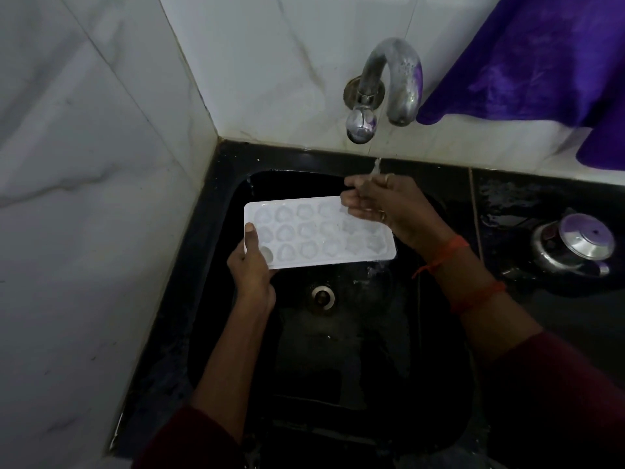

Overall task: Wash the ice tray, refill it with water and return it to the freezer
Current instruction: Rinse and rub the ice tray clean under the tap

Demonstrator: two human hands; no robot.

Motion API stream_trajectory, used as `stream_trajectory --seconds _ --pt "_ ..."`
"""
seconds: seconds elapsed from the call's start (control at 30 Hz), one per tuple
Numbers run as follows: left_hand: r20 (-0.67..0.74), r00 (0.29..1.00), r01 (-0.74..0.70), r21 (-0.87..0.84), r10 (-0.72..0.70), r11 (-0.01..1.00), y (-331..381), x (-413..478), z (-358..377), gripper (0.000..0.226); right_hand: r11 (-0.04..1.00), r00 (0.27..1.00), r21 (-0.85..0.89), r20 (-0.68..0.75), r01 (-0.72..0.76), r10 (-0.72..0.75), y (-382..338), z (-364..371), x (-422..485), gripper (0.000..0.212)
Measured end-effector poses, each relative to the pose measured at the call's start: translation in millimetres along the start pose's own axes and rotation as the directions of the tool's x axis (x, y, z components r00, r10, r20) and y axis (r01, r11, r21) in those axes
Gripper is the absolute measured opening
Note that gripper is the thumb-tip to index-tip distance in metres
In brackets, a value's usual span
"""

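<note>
Over the black sink (216,299), beneath the tap (392,79): white ice tray (314,231) held roughly level, cavities up.

- Left hand (252,272) grips the tray's near short end, thumb pressed on the rim, fingers curled underneath. Likely a one-end hold so the rest stays exposed to water.
- Right hand (382,208) sits over the tray's opposite end, directly under the thin water stream (376,165). Its fingers are bent. Cannot tell whether they pinch the rim or only catch and spread water.
- Drain (323,296) lies below the tray, between the two wrists, so runoff should fall straight in.
- Purple cloth (541,62) hangs above the right hand.
- Steel vessel (575,245) rests on the counter outside the right wrist.

Judgement: washing stage. Refill and freezer are not yet done.
</note>
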State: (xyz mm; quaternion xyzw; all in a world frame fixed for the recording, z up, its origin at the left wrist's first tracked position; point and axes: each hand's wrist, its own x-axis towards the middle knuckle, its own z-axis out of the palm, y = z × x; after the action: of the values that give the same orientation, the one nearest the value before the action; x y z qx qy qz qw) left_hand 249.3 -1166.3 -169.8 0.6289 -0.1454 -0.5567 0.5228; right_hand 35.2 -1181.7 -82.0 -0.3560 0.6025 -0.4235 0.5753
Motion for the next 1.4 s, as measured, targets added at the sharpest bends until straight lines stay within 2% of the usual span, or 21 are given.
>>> stream_trajectory --seconds 0.1,0.17,0.23,0.37,0.47,0.57,0.83,1.1,1.4 --pt "-0.007 1.000 -0.007 0.000 0.007 1.000 0.1 -4.7 -9.5 0.028 0.989 0.997 -0.128 -0.030 0.072 -0.076 12.4 0.0 -20.6 0.021" --pt "-0.008 1.000 -0.018 0.002 0.018 1.000 -0.8 -8.3 -16.0 0.028 0.948 0.982 -0.282 -0.074 0.146 -0.173 22.1 0.1 -33.2 0.018" --pt "-0.012 1.000 -0.019 0.009 0.019 1.000 -2.2 -12.6 -22.7 0.028 0.853 0.949 -0.471 -0.094 0.222 -0.299 32.0 -1.4 -45.1 0.016" --pt "-0.025 1.000 -0.019 0.030 0.020 0.999 -6.7 -22.6 -36.3 0.029 0.578 0.862 -0.765 -0.060 0.285 -0.504 50.5 -7.7 -65.6 0.016" --pt "-0.022 0.999 -0.027 0.041 0.028 0.999 -11.7 -31.1 -46.7 0.027 0.433 0.867 -0.875 -0.032 0.216 -0.497 64.5 -13.6 -74.7 0.020" --pt "-0.024 0.999 -0.027 0.060 0.028 0.998 -17.1 -40.4 -55.0 0.028 0.370 0.910 -0.917 -0.021 0.147 -0.413 76.1 -20.1 -81.8 0.024" --pt "-0.026 1.000 -0.014 0.087 0.016 0.996 -24.5 -64.2 -66.1 0.028 0.377 0.958 -0.917 0.017 0.129 -0.287 80.3 -26.5 -99.4 0.033" --pt "0.000 1.000 -0.026 0.092 0.026 0.995 -27.4 -81.5 -71.1 0.029 0.291 0.982 -0.950 0.057 0.109 -0.182 82.4 -26.0 -112.5 0.039" --pt "0.015 1.000 -0.026 0.097 0.025 0.995 -30.1 -90.5 -75.5 0.030 0.366 0.968 -0.926 0.002 0.096 -0.250 78.8 -25.6 -126.4 0.031"
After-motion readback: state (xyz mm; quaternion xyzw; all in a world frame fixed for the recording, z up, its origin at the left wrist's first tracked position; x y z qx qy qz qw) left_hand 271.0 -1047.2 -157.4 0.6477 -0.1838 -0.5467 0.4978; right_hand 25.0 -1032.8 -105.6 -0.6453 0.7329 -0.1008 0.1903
